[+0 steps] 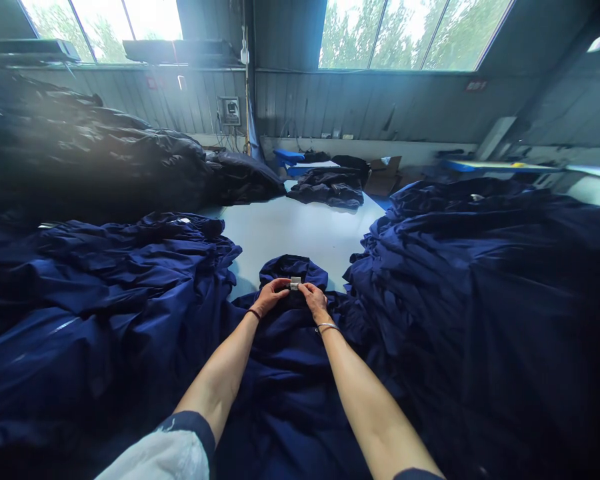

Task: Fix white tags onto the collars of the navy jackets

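A navy blue hooded garment point(280, 373) lies spread in front of me, its hood point(315, 272) toward the far side. At its neck is a small white label point(295, 283). My left hand point(271, 295) pinches the label's left edge between thumb and fingers. From the other side, my right hand point(315, 298) pinches the label's right edge. Both hands rest over the collar area, close together, with the label stretched between them. The fingers partly cover the label, and its print is too small to read.
Piles of navy garments flank me on the left point(130, 287) and right point(460, 267). Behind the left pile rises a heap of black garments point(130, 147). Folded dark garments point(330, 187) sit at the far end of the white table point(300, 227).
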A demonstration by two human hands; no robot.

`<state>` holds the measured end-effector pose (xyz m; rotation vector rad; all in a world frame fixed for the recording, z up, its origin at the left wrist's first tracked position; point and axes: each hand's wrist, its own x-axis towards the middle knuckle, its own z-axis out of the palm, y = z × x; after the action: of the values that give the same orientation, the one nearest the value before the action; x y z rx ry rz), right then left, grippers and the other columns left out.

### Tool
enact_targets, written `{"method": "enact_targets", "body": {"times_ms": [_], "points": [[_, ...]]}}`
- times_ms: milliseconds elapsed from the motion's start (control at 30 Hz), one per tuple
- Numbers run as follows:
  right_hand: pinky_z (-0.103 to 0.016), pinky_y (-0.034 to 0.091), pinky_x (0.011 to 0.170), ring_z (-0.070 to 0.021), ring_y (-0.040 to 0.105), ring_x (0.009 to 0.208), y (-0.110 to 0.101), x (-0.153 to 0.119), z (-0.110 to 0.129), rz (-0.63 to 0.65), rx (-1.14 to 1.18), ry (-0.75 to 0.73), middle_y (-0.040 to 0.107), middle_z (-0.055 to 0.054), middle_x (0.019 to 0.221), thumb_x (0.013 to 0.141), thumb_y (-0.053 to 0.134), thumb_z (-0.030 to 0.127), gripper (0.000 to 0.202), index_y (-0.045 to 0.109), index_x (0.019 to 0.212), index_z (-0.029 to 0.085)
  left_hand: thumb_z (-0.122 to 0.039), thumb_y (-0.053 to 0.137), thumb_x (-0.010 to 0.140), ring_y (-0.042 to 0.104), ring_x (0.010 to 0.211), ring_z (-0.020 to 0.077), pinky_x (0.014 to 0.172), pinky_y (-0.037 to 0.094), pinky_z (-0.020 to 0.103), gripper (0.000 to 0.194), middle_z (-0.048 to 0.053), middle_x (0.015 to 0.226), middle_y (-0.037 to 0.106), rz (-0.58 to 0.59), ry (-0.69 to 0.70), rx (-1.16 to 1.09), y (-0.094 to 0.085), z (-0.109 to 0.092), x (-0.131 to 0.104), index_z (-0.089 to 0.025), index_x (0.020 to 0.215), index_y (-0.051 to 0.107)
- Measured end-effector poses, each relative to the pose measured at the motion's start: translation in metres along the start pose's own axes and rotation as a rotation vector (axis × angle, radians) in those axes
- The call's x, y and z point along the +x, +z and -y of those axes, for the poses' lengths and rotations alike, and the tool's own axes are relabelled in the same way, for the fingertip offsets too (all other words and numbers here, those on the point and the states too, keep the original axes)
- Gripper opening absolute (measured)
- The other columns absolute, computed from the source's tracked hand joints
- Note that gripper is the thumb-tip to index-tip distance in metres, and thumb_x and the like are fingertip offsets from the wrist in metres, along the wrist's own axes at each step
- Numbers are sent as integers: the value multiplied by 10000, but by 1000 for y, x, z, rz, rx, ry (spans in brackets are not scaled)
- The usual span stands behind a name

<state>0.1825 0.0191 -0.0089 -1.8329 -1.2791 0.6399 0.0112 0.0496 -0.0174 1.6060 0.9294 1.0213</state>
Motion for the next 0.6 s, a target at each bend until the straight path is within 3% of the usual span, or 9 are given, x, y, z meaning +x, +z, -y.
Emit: {"method": "enact_targets", "body": {"times_ms": [133, 300, 433, 600], "points": [[-349, 409, 969, -202, 633, 813, 2, 0, 4, -42, 22, 47, 694, 25, 684, 784, 465, 661, 483, 729, 712, 263, -147, 695, 783, 632, 1097, 210, 1002, 491, 382, 515, 98, 1121, 693, -20, -49, -12, 1, 3, 2, -156, 1284, 574], [-343, 408, 981, -198, 643, 867, -1, -3, -2, -22, 32, -25, 714, 32, 750, 810, 452, 657, 479, 736, 801, 273, -154, 688, 804, 609, 1164, 206, 1058, 458, 377, 398, 98, 1245, 661, -1, -12, 21, 1, 4, 3, -172, 1197, 629], [-343, 428, 980, -201, 634, 989, -5, -4, -16, 56, 113, -180, 738, 10, 971, 791, 555, 550, 385, 718, 993, 264, -145, 669, 811, 615, 1161, 200, 1067, 448, 370, 359, 99, 1232, 671, -5, -5, 20, 1, 1, 1, -156, 1169, 640], [-381, 432, 1001, -200, 635, 988, 1, -2, -27, 63, 183, -253, 736, 14, 964, 734, 600, 386, 268, 718, 936, 253, -119, 685, 762, 625, 1137, 204, 1064, 444, 371, 370, 87, 1201, 689, -20, -6, 35, 2, -4, -1, -166, 1128, 663]]}}
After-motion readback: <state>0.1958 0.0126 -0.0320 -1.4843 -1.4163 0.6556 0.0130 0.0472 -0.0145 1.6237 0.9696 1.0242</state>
